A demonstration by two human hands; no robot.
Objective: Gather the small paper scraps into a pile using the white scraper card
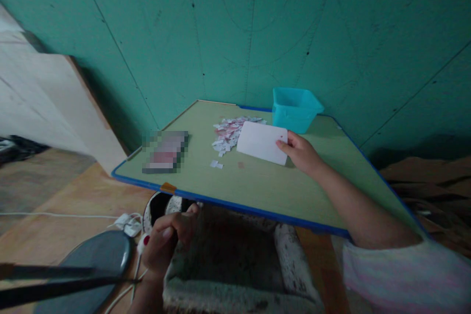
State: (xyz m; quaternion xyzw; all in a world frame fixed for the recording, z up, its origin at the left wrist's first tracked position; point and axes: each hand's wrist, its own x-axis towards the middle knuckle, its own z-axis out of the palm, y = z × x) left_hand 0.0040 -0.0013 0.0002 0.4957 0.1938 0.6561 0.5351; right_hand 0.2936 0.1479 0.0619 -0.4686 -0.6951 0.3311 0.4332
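Observation:
My right hand (298, 152) pinches the right edge of a stiff white card (261, 141) with rounded corners. The card is tilted over the table, and a small red mark shows close to my fingers. Just left of it, and partly hidden behind it, a heap of small white and pinkish paper pieces (230, 132) lies on the table (221, 186). A few loose pieces (216, 164) are nearer the front. Below the table's front edge, my left hand (171, 233) is closed with curled fingers; whatever may be inside it is hidden.
A turquoise plastic bin (294, 110) stands at the table's back right, by the green wall (235, 34). A pixelated flat object (165, 152) lies on the left. Under the front edge is a stained, cloth-like surface (239, 289). A grey round stool (91, 265) and white cords are lower left.

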